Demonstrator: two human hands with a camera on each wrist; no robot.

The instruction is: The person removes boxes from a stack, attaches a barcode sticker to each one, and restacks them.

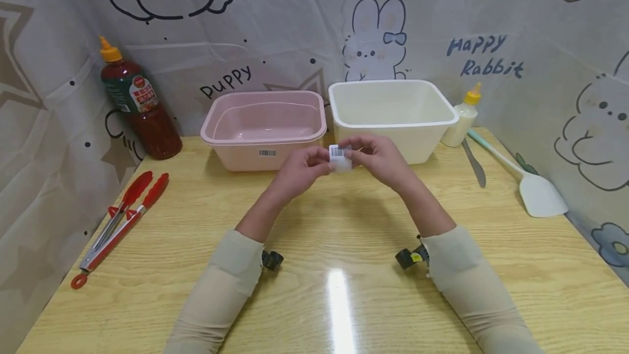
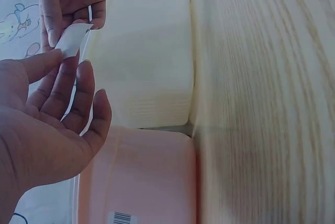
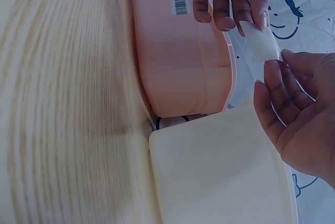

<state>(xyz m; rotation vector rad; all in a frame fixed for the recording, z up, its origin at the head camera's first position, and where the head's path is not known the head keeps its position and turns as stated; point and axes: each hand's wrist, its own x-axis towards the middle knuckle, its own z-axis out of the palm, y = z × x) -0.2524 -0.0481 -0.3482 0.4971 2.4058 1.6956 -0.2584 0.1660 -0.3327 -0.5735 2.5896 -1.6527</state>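
A small white barcode sticker is held up between both hands, in front of the gap between the two bins. Its left edge is pinched by my left hand, thumb against fingers. My right hand pinches the opposite edge. From the left wrist view the sticker looks bent, its plain side showing. The right wrist view also shows the plain face of the sticker. Behind the hands stand a pink bin, with another barcode label on its front, and a white bin.
Red-handled tongs lie at the left, below a tilted bottle of red sauce. On the right are a small yellow-capped bottle, a knife and a white spatula. A printed cloth hangs behind the wooden table.
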